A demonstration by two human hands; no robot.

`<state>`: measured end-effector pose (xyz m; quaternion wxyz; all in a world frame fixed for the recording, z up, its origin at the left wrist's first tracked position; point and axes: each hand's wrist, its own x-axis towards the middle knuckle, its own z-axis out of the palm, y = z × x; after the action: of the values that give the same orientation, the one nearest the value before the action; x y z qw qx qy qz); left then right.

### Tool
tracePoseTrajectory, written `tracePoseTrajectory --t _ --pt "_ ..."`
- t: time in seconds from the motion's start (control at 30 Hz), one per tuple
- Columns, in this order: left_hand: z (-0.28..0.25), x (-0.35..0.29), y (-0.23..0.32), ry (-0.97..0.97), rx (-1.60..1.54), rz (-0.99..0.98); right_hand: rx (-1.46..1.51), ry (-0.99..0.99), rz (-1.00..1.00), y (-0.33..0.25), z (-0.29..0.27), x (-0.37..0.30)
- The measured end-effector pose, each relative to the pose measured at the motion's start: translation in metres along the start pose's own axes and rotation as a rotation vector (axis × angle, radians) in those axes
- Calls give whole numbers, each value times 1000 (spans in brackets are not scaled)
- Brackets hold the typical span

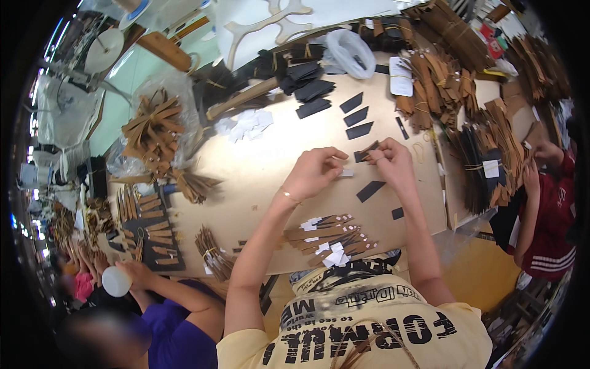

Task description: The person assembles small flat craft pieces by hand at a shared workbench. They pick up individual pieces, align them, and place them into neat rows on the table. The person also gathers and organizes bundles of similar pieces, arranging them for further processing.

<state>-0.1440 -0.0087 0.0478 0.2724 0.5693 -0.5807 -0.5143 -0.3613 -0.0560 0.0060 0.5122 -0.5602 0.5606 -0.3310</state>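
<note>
A small dark brown strip (pixel 370 148) is between the fingers of the right hand (pixel 393 161), which are closed on it above the middle of the desk (pixel 264 178). A white paper slip (pixel 346 173) is at the fingertips of the left hand (pixel 314 172), just beside the strip; those fingers are curled, and I cannot tell whether they pinch the slip. Just beyond the hands, three slanted black pieces (pixel 356 116) lie in a column, while another black piece (pixel 370 191) lies nearer the person. Brown strips with white tags (pixel 329 237) spread along the near edge. Farther out are scattered white slips (pixel 251 125), a fanned brown bundle (pixel 153 131) on the left, and tied brown strips (pixel 430 80) at far right.
</note>
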Motion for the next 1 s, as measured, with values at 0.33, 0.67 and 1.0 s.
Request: tracePoseTrajectory --t 0.33,0.67,1.0 --pt "-3 78 28 -343 499 106 -16 -14 43 -4 -1 0" --pt "10 110 39 -319 755 318 -7 -28 71 -12 -2 -1" --pt "5 106 36 -253 640 236 -254 49 -438 -15 8 -33"
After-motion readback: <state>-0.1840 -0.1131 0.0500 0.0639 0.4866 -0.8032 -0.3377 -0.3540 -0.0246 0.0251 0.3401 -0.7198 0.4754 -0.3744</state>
